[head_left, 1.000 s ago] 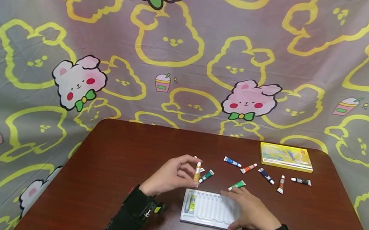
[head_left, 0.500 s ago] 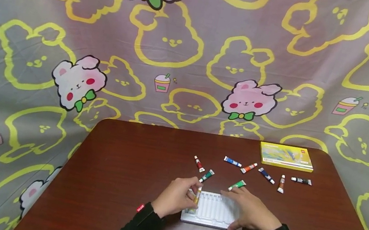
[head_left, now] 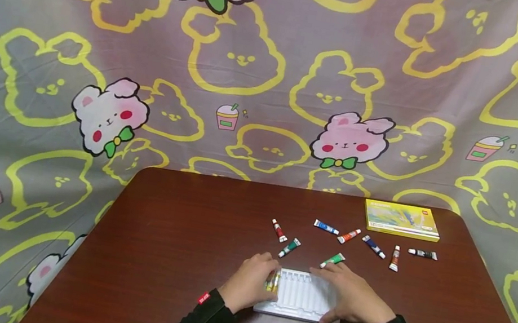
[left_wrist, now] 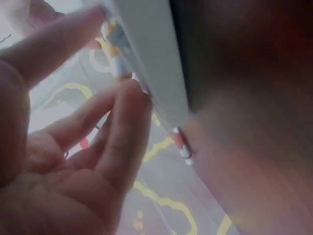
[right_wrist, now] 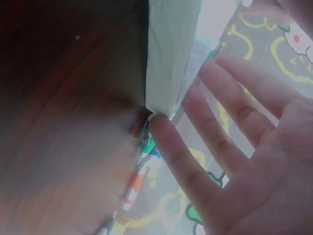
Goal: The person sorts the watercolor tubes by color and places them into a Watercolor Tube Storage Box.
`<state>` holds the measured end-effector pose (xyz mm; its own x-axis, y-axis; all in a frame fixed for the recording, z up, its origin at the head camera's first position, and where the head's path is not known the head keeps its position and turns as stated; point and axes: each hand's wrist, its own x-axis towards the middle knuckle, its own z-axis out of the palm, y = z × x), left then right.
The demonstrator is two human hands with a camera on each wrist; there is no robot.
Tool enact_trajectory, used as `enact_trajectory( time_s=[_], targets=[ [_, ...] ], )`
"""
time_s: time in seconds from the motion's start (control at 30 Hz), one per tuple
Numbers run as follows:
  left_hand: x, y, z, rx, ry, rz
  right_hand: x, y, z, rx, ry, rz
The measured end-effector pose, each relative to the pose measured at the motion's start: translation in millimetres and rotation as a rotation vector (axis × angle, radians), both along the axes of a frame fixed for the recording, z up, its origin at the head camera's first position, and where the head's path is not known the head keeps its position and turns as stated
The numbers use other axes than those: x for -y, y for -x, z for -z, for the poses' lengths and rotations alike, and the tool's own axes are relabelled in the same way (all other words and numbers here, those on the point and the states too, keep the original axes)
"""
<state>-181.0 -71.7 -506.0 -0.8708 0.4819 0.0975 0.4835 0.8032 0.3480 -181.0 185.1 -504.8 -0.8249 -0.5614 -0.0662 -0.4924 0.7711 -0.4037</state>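
Over the tray [head_left: 301, 291], our left hand [head_left: 249, 279] pinches a tube [head_left: 276, 282] that could skew if our right hand [head_left: 353, 296], fingers apart, slips.

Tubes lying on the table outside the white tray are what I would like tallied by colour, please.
Green tubes: 2
Blue tubes: 2
Red tube: 1
Orange tube: 1
Brown tube: 1
Black tube: 1
Total: 8
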Motion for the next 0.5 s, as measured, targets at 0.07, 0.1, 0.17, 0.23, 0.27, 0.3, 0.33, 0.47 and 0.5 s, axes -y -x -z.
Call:
enact_trajectory(
  time_s=[0.07,0.1,0.17,0.23,0.27,0.3,0.33,0.47,0.5],
  targets=[
    [2.0,-0.4,-0.8,-0.015,0.034,0.017,0.1,0.0,0.4,0.003,0.000,-0.001],
    [3.0,-0.8,-1.4,-0.021,0.046,0.027,0.2,-0.1,0.6,0.003,0.000,-0.002],
    [4.8,-1.3,-2.0,-0.033,0.070,0.044,0.4,-0.2,1.0,0.004,-0.002,-0.002],
    [6.0,-1.4,-1.6,-0.054,0.104,0.060,0.5,-0.1,1.7,0.000,-0.004,-0.003],
    [6.4,-1.4,-1.2,-0.069,0.121,0.070,0.6,0.0,1.8,-0.003,-0.007,-0.002],
    [6.5,-1.5,-1.1,-0.082,0.139,0.077,0.7,-0.1,1.6,-0.005,-0.009,-0.002],
    [6.5,-1.6,-0.6,-0.095,0.156,0.083,0.8,0.0,1.5,-0.006,-0.012,-0.001],
    [4.7,-2.7,-0.4,-0.137,0.227,0.096,0.9,-0.2,0.3,-0.010,-0.016,0.004],
    [4.0,-3.1,-0.5,-0.148,0.249,0.099,0.9,-0.2,-0.1,-0.010,-0.015,0.006]
  ],
)
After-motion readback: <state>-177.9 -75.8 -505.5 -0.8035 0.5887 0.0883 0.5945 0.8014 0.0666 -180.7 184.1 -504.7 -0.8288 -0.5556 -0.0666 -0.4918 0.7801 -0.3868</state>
